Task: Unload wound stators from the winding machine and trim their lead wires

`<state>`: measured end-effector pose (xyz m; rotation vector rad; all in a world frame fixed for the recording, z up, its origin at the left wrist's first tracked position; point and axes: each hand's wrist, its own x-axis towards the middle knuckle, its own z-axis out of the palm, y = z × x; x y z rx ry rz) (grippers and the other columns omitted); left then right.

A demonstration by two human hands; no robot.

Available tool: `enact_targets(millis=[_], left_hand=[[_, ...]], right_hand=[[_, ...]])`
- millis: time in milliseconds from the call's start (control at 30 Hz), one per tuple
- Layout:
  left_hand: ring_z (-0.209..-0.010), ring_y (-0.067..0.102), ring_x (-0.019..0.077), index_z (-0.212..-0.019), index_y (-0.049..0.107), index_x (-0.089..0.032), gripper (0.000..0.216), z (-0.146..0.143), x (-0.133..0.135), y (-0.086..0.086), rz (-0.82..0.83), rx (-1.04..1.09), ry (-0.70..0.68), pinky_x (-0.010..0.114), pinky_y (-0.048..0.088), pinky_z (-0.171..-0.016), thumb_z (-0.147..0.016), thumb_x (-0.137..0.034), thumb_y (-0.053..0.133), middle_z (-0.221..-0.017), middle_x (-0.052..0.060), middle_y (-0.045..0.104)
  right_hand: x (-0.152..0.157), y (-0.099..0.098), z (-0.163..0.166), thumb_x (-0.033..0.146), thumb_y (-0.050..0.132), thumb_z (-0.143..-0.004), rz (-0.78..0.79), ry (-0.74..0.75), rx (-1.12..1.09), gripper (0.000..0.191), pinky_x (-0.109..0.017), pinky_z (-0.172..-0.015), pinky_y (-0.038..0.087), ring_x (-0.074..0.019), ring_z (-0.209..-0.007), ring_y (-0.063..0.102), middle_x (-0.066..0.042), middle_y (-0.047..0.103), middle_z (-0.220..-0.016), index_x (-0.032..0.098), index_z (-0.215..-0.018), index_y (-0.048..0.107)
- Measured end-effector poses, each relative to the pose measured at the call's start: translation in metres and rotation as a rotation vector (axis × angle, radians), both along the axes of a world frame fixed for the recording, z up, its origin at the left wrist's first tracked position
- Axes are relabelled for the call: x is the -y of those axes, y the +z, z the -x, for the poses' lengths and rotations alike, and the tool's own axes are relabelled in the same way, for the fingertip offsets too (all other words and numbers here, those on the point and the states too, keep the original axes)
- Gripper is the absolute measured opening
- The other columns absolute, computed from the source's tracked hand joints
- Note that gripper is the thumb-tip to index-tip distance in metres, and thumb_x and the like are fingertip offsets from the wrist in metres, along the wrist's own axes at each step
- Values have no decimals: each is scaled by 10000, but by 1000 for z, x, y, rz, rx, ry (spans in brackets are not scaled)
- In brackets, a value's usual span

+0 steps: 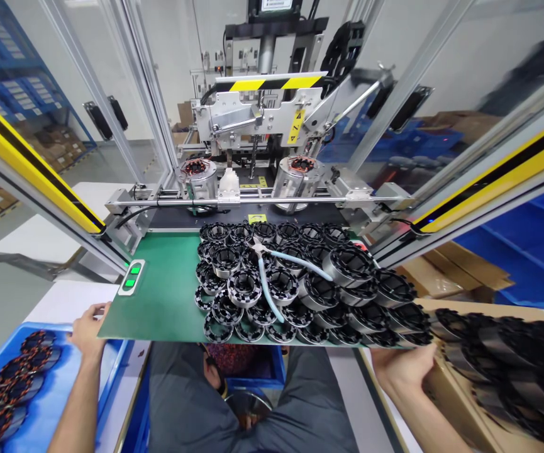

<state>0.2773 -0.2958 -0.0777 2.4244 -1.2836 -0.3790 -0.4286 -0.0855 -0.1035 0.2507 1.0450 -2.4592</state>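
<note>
A green mat is covering the bench, whose right half is carrying a heap of black stator cores with blue-handled pliers lying on top. The left hand is resting loosely curled at the mat's front left corner, gripping nothing. The right hand is sitting under the front right edge; its grip cannot be told. A winding machine is standing behind aluminium-framed guards.

Bright even light, warped edges, blurred right side
</note>
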Motion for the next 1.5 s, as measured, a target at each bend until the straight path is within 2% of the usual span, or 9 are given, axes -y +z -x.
enact_targets(millis=[167,333,500,633,867,1033,1200,1500], left_hand=[[-1440,711,433,-1326,840,-184,458,2,0,3,-17,-12,12,732,374,-1341,-986,-364,591,-1370,168,858],[-1456,710,435,-1380,839,-165,493,1,-1,4,-34,-22,-4,725,349,-1369,-1003,-353,582,-1412,187,854],[-1450,714,427,-1381,837,-179,467,0,-1,2,-33,-13,-4,737,344,-1381,-1015,-354,606,-1402,173,858],[-1463,704,434,-1373,842,-180,469,0,0,0,-35,2,9,744,346,-1389,-1020,-355,587,-1401,168,856],[-1423,721,415,-1346,845,-188,460,-1,1,-2,-21,13,9,722,375,-1369,-1010,-361,582,-1337,156,859],[-1407,732,419,-1324,850,-184,454,-2,1,-3,-16,17,8,742,378,-1365,-1001,-361,585,-1321,161,862],[-1406,727,418,-1320,849,-180,463,-1,2,-2,-15,16,8,759,372,-1369,-980,-354,589,-1328,162,859],[-1417,711,433,-1338,845,-173,501,-1,2,-1,-20,12,7,752,367,-1366,-980,-394,574,-1337,168,850]], right_hand=[[0,-4,3,359,691,-747,-23,14,-100,478,-596,-791,811,-403,-1075,910,-83,934,-1142,236,-1184,843],[-2,-6,8,320,658,-714,-21,24,-25,502,-594,-798,810,-396,-1066,910,-82,932,-1105,253,-1174,848],[1,-6,5,369,680,-744,-26,16,-120,513,-604,-843,809,-408,-1127,907,-74,937,-1188,264,-1215,853],[4,-5,5,386,608,-786,-84,-21,-93,458,-576,-831,811,-401,-1182,906,-60,934,-1229,281,-1153,860],[4,-3,4,424,650,-759,-26,46,-189,380,-708,-934,781,-446,-1220,897,-79,923,-1239,285,-1072,815],[4,-5,5,424,647,-756,-53,35,-185,394,-679,-912,790,-441,-1215,899,-90,924,-1239,275,-1077,819],[2,-11,9,484,577,-856,-114,15,-67,457,-625,-812,801,-420,-1132,917,-92,930,-1218,288,-1149,867],[2,-17,14,382,588,-845,-2,17,-104,437,-609,-841,811,-406,-1139,921,-74,937,-1204,296,-1160,878]])
